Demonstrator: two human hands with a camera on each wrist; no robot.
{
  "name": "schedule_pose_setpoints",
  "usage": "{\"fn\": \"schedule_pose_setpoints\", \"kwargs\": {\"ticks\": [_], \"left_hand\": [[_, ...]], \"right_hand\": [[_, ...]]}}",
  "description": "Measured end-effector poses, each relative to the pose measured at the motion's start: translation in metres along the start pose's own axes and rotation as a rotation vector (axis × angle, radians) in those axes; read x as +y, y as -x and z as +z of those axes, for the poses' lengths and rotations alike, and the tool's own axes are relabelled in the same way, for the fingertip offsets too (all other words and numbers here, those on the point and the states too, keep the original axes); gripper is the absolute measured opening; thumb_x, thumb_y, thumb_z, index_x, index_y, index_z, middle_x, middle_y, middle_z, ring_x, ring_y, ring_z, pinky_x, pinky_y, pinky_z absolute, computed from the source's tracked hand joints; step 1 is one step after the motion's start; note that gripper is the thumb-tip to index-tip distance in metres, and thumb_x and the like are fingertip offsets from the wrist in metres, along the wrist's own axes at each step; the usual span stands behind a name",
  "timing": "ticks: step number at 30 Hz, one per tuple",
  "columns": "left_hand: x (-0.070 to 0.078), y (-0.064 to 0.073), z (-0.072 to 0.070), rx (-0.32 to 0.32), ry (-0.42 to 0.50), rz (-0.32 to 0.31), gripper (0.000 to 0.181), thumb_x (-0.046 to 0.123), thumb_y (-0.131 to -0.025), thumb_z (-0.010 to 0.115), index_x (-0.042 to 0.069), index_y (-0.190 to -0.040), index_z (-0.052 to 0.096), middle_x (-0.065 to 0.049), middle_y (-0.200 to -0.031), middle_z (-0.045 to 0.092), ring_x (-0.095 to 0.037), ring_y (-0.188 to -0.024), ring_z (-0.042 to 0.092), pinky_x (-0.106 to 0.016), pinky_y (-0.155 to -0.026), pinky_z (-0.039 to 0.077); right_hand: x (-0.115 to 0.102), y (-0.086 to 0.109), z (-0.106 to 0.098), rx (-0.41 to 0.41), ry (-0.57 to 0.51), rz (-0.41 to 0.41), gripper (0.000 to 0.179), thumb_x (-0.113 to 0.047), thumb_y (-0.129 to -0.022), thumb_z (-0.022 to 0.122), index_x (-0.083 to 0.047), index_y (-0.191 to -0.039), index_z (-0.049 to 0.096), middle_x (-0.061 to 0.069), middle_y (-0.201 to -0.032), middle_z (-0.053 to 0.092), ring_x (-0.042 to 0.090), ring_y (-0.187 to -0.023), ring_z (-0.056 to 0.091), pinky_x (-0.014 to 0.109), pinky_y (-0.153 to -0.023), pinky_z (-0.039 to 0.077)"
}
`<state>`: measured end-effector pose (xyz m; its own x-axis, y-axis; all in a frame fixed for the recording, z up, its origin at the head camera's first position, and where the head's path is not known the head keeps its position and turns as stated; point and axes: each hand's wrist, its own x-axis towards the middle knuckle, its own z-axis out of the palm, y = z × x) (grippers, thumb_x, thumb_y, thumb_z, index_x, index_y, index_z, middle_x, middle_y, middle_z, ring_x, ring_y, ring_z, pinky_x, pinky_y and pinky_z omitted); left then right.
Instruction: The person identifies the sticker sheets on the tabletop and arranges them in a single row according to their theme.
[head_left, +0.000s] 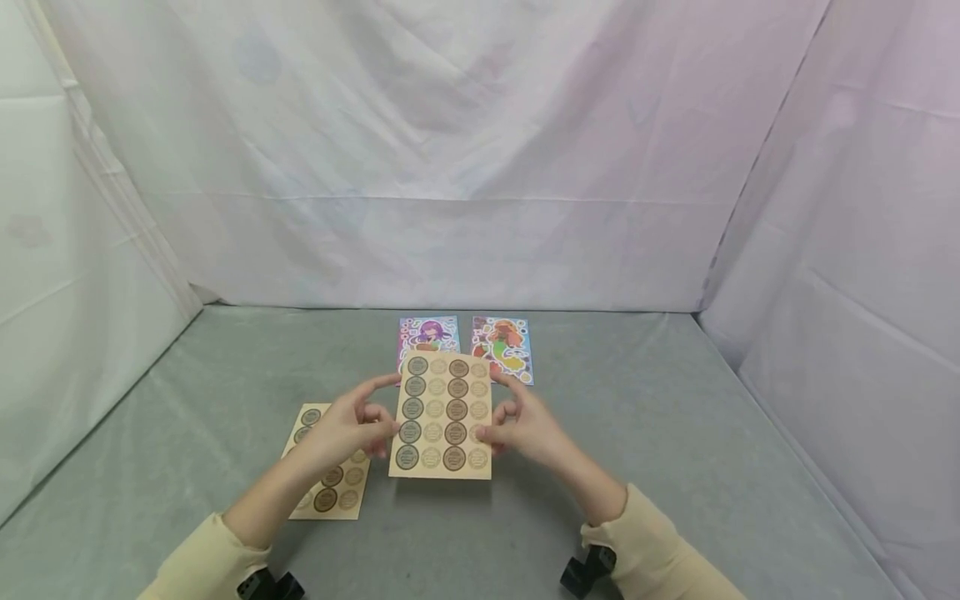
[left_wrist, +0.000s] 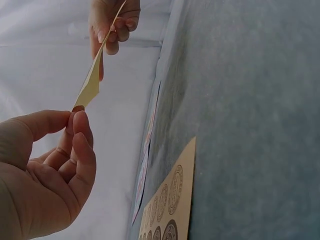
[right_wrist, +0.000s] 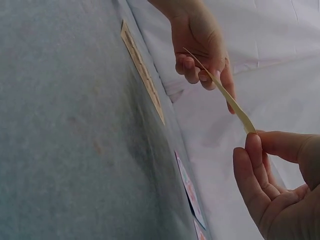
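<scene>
Found tan rectangular sheet of round labels [head_left: 444, 417] pinched at opposite edges by left hand [head_left: 351, 428] and right hand [head_left: 527, 425], raised over grey cloth-covered desk [head_left: 675, 467] below head-frame centre. Noted second tan label sheet [head_left: 339, 490] lying lower left.

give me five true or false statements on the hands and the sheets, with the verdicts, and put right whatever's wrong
1. The left hand and right hand grip one tan sheet by opposite sides. True.
2. A second sheet lies partly hidden behind the left hand and forearm. True.
3. That second sheet is to the right of the tan sheet. False: it is to the left.
4. The tan sheet is lying flat on the table. False: it is held up above the table.
5. A colorful sheet lies beside another colorful sheet toward the back. True.
</scene>
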<state>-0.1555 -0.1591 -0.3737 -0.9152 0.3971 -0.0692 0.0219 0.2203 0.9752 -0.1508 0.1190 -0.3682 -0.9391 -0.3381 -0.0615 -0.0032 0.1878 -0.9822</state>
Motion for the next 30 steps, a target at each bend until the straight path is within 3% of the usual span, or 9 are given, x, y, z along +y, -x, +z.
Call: {"fn": "schedule_pose_setpoints", "kwargs": {"ticks": [3,11,23,30], "left_hand": [[-0.001,0.003,0.0,0.015,-0.004,-0.016,0.072,0.001,-0.086,0.063,0.012,-0.149,0.029,-0.015,-0.076,0.064,-0.029,-0.058,0.059,-0.034,-0.049,0.049],[-0.01,0.005,-0.002,0.041,-0.031,-0.035,0.071,0.003,-0.085,0.064,0.013,-0.147,0.032,-0.013,-0.073,0.064,-0.03,-0.057,0.06,-0.037,-0.051,0.052],[-0.015,0.006,-0.004,0.001,-0.015,-0.03,0.071,0.002,-0.086,0.063,0.008,-0.148,0.03,-0.013,-0.074,0.064,-0.029,-0.056,0.06,-0.031,-0.045,0.048],[-0.02,0.007,-0.004,0.009,-0.018,-0.037,0.072,0.0,-0.085,0.064,0.007,-0.148,0.03,-0.013,-0.072,0.064,-0.027,-0.054,0.06,-0.027,-0.043,0.044]], "right_hand": [[0.002,0.0,0.003,-0.006,-0.003,-0.003,0.086,0.008,-0.079,0.071,-0.003,-0.149,0.023,0.008,-0.065,0.055,0.021,-0.053,0.059,0.049,-0.059,0.056],[0.008,-0.002,0.007,-0.02,-0.022,-0.022,0.085,0.009,-0.079,0.069,-0.006,-0.15,0.024,0.008,-0.067,0.058,0.019,-0.055,0.059,0.042,-0.058,0.057],[0.021,-0.003,0.012,-0.02,-0.017,-0.01,0.083,0.009,-0.079,0.068,-0.004,-0.149,0.025,0.007,-0.067,0.058,0.019,-0.055,0.059,0.043,-0.057,0.057],[0.026,-0.004,0.016,-0.025,-0.022,0.001,0.085,0.008,-0.08,0.069,-0.006,-0.15,0.024,0.008,-0.067,0.058,0.018,-0.053,0.059,0.04,-0.055,0.056]]}}
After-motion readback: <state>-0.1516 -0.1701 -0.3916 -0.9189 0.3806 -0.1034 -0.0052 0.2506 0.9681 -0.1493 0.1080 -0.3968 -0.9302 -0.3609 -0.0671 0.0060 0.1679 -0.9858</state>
